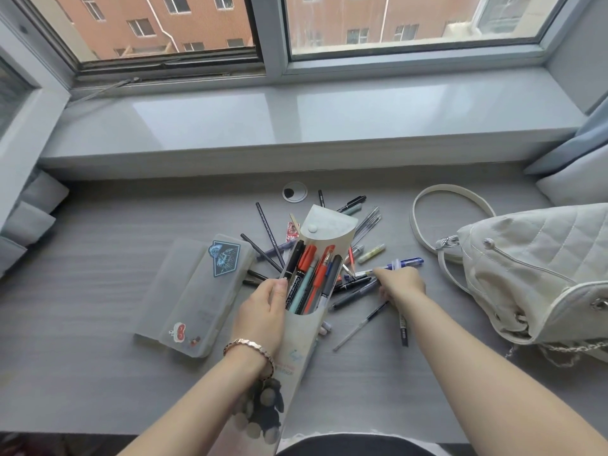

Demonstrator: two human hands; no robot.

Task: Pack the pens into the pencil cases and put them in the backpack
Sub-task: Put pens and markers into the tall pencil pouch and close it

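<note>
Fingers (385, 278) of my right hand (401, 284) point down and left into the loose pens (357, 289). They bend over the heap with their tips hidden among the barrels, so I cannot tell whether they pinch one or only touch it. Just beyond the knuckles lies a blue pen (406, 261), its long axis running left to right. My left hand (263, 307) grips the soft pencil case (301, 343), thumb on its front edge and the rest wrapped behind, holding it tilted with the flap open and the mouth facing up and away from me. The packed pens (312, 278) stand inside it (red, teal and black among them). That mouth sits just left of the right fingers, so I judge the next move to be a short carry leftward by the right hand, with the pen turned to match the case's long axis. Farther out, the clear hard case (194, 297) lies flat on the desk (98, 307) to the left, and the white backpack (533, 274) slumps at the right, well apart from both cases.
</note>
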